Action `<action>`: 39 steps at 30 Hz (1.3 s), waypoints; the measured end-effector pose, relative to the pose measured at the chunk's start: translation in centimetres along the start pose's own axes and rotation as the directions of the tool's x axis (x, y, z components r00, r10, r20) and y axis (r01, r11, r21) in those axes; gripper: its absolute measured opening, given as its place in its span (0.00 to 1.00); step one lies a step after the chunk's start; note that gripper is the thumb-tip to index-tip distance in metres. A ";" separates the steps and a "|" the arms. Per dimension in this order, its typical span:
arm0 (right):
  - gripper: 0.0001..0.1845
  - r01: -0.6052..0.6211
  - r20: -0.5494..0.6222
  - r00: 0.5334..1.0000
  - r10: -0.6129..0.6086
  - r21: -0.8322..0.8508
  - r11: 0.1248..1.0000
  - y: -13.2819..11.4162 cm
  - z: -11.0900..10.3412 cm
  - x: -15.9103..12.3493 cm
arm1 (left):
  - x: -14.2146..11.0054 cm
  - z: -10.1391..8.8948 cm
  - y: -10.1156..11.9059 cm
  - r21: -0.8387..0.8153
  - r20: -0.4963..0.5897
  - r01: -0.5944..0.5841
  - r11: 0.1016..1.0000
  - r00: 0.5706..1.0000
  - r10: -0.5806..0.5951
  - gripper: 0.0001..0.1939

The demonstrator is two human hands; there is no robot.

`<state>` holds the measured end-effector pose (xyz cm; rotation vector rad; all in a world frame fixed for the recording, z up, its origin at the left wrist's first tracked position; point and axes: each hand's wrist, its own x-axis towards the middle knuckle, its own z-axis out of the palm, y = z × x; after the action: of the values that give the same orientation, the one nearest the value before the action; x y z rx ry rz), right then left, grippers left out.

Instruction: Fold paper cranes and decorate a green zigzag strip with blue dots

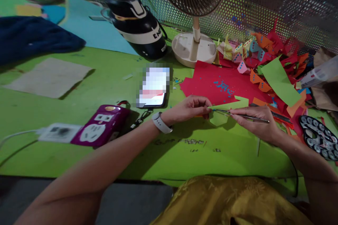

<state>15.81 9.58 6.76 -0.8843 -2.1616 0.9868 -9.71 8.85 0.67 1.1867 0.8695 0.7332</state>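
Observation:
My left hand [194, 107], with a white watch band on its wrist, pinches the end of a light green paper piece [237, 103] just above the table. My right hand [257, 121] is closed around slim metal tweezers [250, 116]. Their tip points left and meets the left fingertips, where a tiny blue speck shows. Behind the hands, small blue bits [224, 87] lie scattered on a red paper sheet [206, 77]. Folded paper pieces with blue dots [241, 67] are heaped at the back right.
A phone [154, 87] lies left of my hands, near a purple power strip [101, 126]. Behind stand a black bottle [139, 27] and a fan [194, 47]. To the right are a black palette [319, 137], a green paper strip [281, 80] and a clear cup [320, 72].

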 end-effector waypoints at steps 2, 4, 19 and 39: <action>0.08 -0.013 0.003 1.000 0.013 -0.009 1.000 0.0 0.0 0.0 | 0.0 0.0 0.0 0.002 0.002 -0.004 1.000 1.000 0.004 0.11; 0.08 -0.015 0.000 1.000 0.015 -0.011 1.000 -0.1 0.0 0.0 | 0.0 0.0 0.1 -0.005 0.003 -0.003 1.000 1.000 0.003 0.11; 0.08 -0.010 -0.039 0.999 0.008 -0.045 0.999 -0.1 -0.4 -0.2 | 0.0 0.1 0.1 -0.035 -0.012 -0.007 0.999 1.000 0.007 0.06; 0.08 -0.006 -0.026 1.000 0.007 0.021 1.000 0.4 -0.3 0.1 | 0.0 0.3 0.0 -0.064 -0.002 -0.041 0.997 0.999 0.041 0.04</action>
<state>16.13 9.97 6.57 -0.8900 -2.1240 0.9944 -9.47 8.74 0.66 1.1501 0.8179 0.7897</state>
